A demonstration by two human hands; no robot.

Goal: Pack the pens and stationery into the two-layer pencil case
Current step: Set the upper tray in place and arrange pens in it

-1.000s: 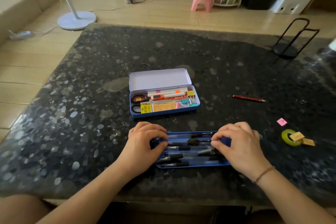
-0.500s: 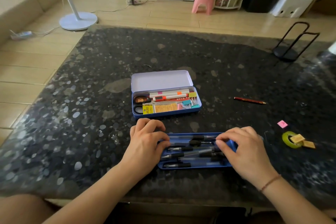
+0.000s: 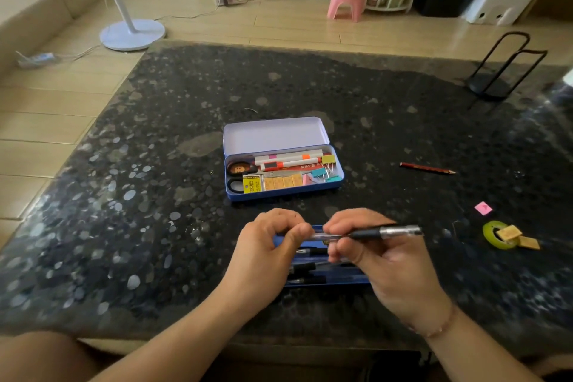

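Head view. Both hands raised just above blue inner tray (image 3: 325, 273) at near edge of dark speckled tabletop (image 3: 155, 195).

Left hand (image 3: 263, 257): fingers (image 3: 279, 217) curled, thumb and forefinger pinching clear end of a pen (image 3: 369, 232).

Right hand (image 3: 387, 267): fingers (image 3: 347, 220) curled over pen's middle, thumb underneath, pinching it. Pen held roughly level, left to right; dark grip and silver section sticking out past right hand.

Tray partly hidden beneath hands; several dark pens (image 3: 305, 267) lying lengthwise in it.

Open pencil case (image 3: 283, 158) further back on tabletop, well apart from tray, lid tipped back. Inside: scissors (image 3: 240, 169) at left end, two white markers (image 3: 288, 160) along far side, yellow box (image 3: 252, 184), row of tan erasers (image 3: 282, 181), coloured binder clips (image 3: 325, 170) at right end.

Red pencil (image 3: 426, 168) lying loose to right of case. Pink sticky note (image 3: 483, 208) nearer, right. Green tape roll (image 3: 497, 234) beside it, with tan eraser (image 3: 508, 232) resting on it and another (image 3: 529, 242) touching roll's edge.

Black wire stand (image 3: 502, 68) at far right corner.
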